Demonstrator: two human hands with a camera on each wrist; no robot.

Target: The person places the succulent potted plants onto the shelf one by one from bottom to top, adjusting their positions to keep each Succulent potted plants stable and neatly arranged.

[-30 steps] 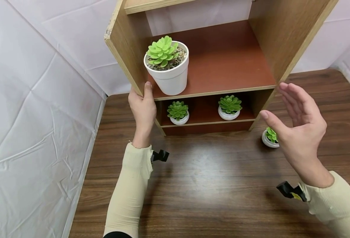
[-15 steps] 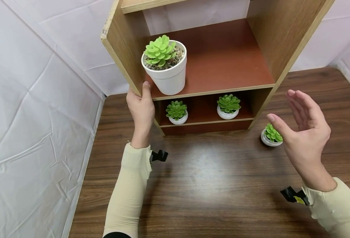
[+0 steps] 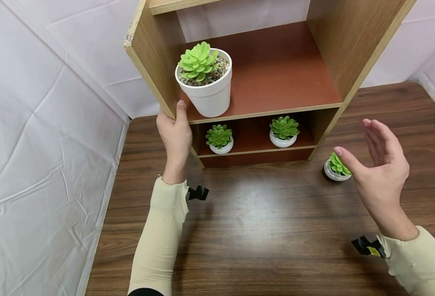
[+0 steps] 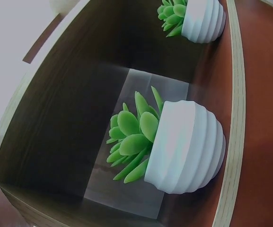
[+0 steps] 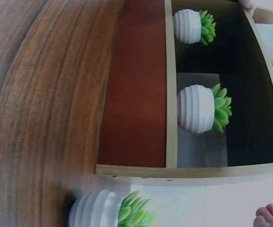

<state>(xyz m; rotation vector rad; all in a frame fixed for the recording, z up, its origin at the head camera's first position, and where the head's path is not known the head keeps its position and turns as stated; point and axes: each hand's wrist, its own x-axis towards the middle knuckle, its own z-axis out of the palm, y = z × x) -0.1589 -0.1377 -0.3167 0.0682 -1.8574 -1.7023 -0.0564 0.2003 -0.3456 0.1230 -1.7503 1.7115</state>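
My left hand (image 3: 176, 137) grips the left side panel of a wooden shelf unit (image 3: 276, 70), its thumb along the panel's inner face. Just beside that thumb, a big white pot (image 3: 211, 98) with a light green succulent stands on the middle board. Two small potted succulents, one at left (image 3: 219, 139) and one at right (image 3: 284, 130), occupy the low compartment. My right hand (image 3: 384, 174) hovers with fingers apart from the thumb, holding nothing. Near that thumb, a third small succulent (image 3: 336, 169) stands on the table, partly hidden by the hand.
The unit stands on a dark wood-grain table (image 3: 262, 230). White sheeting (image 3: 54, 144) hangs at the left and behind. An upper board (image 3: 180, 5) of the unit crosses the top of the head view.
My right hand has drawn away from the unit's right side, moving right and down, which uncovers more of the third succulent. The left hand keeps its hold; the head view has shifted slightly.
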